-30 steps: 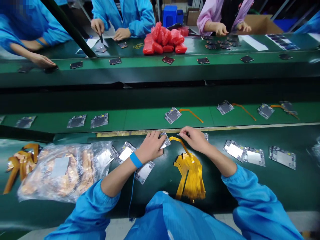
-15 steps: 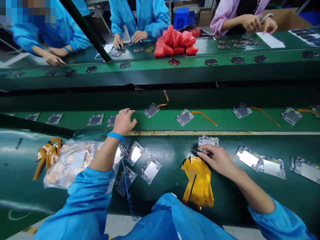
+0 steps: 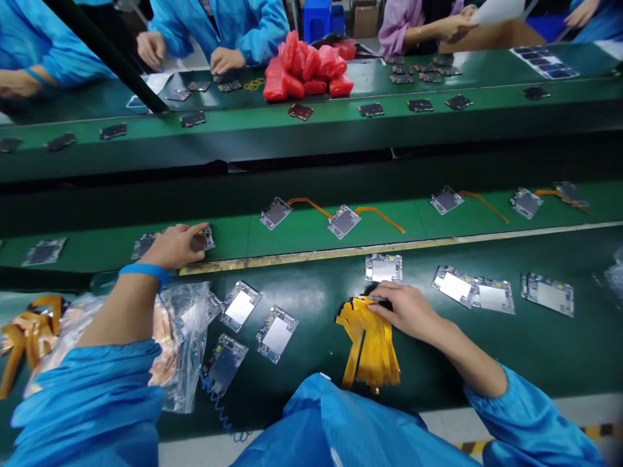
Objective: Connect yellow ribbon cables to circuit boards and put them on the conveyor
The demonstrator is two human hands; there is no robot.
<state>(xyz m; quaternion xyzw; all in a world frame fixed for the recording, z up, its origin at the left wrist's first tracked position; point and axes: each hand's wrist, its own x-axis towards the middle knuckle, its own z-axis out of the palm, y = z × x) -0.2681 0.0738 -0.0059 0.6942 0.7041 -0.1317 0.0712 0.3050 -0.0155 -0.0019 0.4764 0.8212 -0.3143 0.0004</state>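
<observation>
On the green belt, my left hand (image 3: 172, 248) has its thumb and fingers closed about a circuit board (image 3: 209, 237), whose near part they cover. Another circuit board (image 3: 145, 244) lies partly behind that hand. My right hand (image 3: 409, 310) pinches slim tweezers (image 3: 378, 298), their tips at the top end of a fanned stack of orange flex cables (image 3: 372, 344). Just beyond the right hand lies a circuit board (image 3: 384, 267) with a silver shield. Between my hands, several more boards rest on the bench, one of them a silver-shielded board (image 3: 277, 334).
Boards with flex cables attached, like this one (image 3: 344, 222), lie along the belt. A clear plastic bag (image 3: 182, 383) and loose orange cables (image 3: 34, 331) are at left. Boards (image 3: 548, 294) sit at right. Across the line, co-workers sit behind red bundles (image 3: 309, 68).
My left hand has moved left along the belt and closed on a circuit board. My right hand has brought the tweezers to the top of the cable stack. The view has shifted right.
</observation>
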